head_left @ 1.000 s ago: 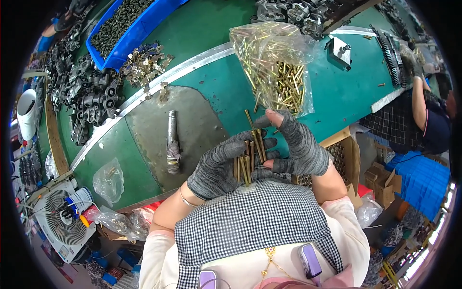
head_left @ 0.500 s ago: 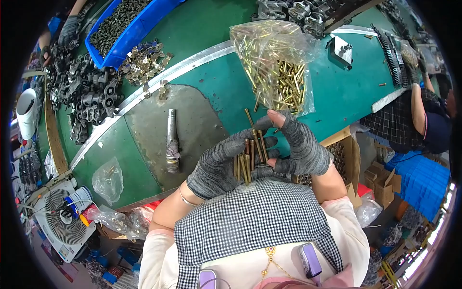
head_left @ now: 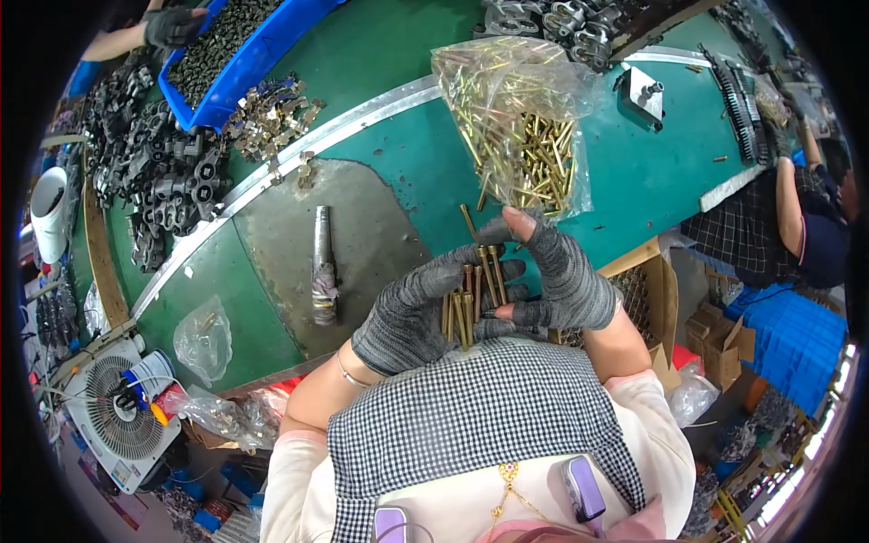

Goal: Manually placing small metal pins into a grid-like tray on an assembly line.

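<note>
Several long brass-coloured bolts (head_left: 461, 319) lie side by side, heads up, in the palm of my left hand (head_left: 412, 312). That hand wears a grey fingerless-tip glove and is cupped around them. My right hand (head_left: 572, 276), gloved alike with bare fingertips, curls in from the right. Its digits close about more of the bolts, at the top and lower ends of the bunch. Some fingers are hidden behind the bolts and the other hand. Just beyond my hands, a clear plastic bag (head_left: 466, 100) spills many similar bolts (head_left: 548, 163) onto the green table.
A tape-wrapped metal rod (head_left: 323, 262) lies on the grey table patch (head_left: 362, 199). Far left are black metal parts (head_left: 172, 181), small metal clips (head_left: 272, 113) and a blue bin (head_left: 190, 113). A co-worker's gloved hand (head_left: 172, 29) is at the bin. A white block (head_left: 641, 100) stands far right.
One digit of my right hand has slid slightly left along the lower ends of the bolts. The co-worker's hand at far left has moved from the black parts to the blue bin.
</note>
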Available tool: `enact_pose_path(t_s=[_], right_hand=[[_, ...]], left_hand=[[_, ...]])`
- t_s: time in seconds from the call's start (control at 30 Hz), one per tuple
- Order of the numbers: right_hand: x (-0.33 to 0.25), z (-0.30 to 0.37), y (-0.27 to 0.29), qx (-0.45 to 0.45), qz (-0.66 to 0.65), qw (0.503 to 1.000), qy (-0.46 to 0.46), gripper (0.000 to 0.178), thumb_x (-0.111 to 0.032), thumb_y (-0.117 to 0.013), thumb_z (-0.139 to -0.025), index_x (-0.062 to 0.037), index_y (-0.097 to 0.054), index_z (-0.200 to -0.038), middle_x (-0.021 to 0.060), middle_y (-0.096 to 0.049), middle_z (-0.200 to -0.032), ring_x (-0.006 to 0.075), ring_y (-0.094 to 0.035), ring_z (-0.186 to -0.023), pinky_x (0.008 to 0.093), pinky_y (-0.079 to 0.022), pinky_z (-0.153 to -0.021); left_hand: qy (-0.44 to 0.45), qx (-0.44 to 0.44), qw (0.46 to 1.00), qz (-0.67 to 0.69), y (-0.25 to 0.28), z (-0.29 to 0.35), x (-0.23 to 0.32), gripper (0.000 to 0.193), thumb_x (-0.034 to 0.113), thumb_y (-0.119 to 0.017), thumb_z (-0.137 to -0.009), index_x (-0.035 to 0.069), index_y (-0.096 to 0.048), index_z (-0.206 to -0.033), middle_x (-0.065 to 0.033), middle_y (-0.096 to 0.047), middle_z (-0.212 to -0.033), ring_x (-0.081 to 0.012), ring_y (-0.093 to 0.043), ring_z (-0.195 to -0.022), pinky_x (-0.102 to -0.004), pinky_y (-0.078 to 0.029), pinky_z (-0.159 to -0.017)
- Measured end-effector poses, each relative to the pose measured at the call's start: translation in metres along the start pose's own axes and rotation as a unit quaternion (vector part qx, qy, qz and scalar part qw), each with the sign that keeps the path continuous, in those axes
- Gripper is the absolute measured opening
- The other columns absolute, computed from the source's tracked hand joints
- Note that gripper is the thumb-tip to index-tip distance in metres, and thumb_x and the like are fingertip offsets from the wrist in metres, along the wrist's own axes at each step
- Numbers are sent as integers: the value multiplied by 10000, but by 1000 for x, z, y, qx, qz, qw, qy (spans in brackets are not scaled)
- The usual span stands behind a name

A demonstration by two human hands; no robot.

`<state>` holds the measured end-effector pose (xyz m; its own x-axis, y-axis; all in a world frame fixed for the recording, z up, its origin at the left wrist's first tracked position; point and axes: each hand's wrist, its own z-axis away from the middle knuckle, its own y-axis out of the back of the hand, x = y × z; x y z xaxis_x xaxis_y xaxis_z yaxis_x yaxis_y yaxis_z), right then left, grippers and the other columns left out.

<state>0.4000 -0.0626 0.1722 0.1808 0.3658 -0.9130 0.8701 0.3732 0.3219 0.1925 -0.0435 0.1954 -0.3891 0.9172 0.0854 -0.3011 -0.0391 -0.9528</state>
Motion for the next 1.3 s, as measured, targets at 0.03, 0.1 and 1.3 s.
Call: enact_pose_path(t_s=[0.03,0.1,1.3], right_hand=[[-1,0,0,-6,-14,1000,-17,993,-38,-800,-599,-80,-242,-1420,148,-527,-1195,282,-551,-1054,361,-488,-845],[-1,-1,0,-4,-10,1000,-10,994,-40,-800,-602,-81,-238,-1421,149,-530,-1190,282,-554,-1049,362,-488,-843],[-108,-23,36,251,159,943,152,1136,-233,-863,-570,-203,-142,-1447,140,-581,-1095,296,-528,-1083,450,-386,-952]], left_hand=[[6,8,1000,-3,-1,0,0,796,356,-628,-816,87,-206,-1436,-133,-418,-1342,-267,-426,-1240,-386,-367,-1020],[9,15,1000,-4,-1,2,1,796,357,-628,-816,88,-209,-1437,-131,-419,-1341,-266,-426,-1240,-386,-368,-1018],[-166,35,831,-529,-114,-16,18,252,163,-698,-785,-3,-651,-968,-51,-663,-838,-101,-605,-711,-223,-486,-623]])
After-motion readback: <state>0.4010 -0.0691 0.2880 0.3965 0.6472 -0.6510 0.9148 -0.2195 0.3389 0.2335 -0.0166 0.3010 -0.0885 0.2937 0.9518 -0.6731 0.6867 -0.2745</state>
